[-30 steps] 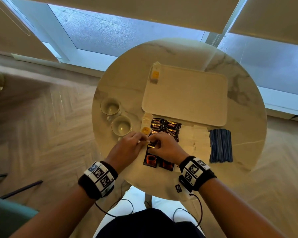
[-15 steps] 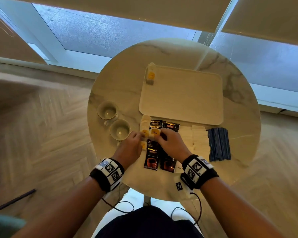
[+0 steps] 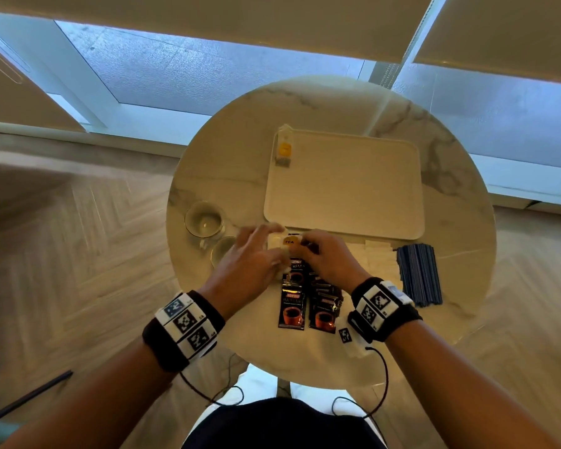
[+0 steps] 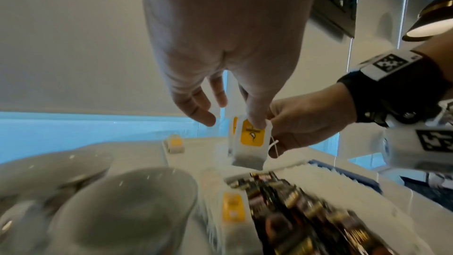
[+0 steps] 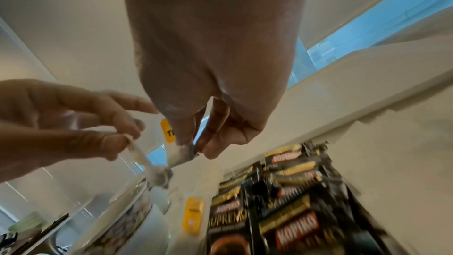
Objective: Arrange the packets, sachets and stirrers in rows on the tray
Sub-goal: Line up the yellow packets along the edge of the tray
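A pale tray (image 3: 344, 189) lies in the middle of the round table, with one yellow-labelled tea bag (image 3: 284, 150) on its far left corner. Just before the tray's near edge, my left hand (image 3: 271, 246) and right hand (image 3: 308, 243) are lifted close together. The left pinches a tea bag (image 4: 250, 143); the right pinches a second tea bag (image 5: 171, 139) beside it. Under the hands lie black coffee sachets (image 3: 292, 306) and another tea bag (image 4: 232, 208). White packets (image 3: 378, 254) and blue stirrers (image 3: 418, 273) lie to the right.
Two glass cups (image 3: 204, 218) (image 3: 222, 251) stand left of my left hand, close to the tea bags. The table edge (image 3: 305, 377) curves just in front of my body. Most of the tray's surface is bare.
Both hands have risen from the sachet pile and moved toward the tray's near edge, carrying tea bags that now hang between them.
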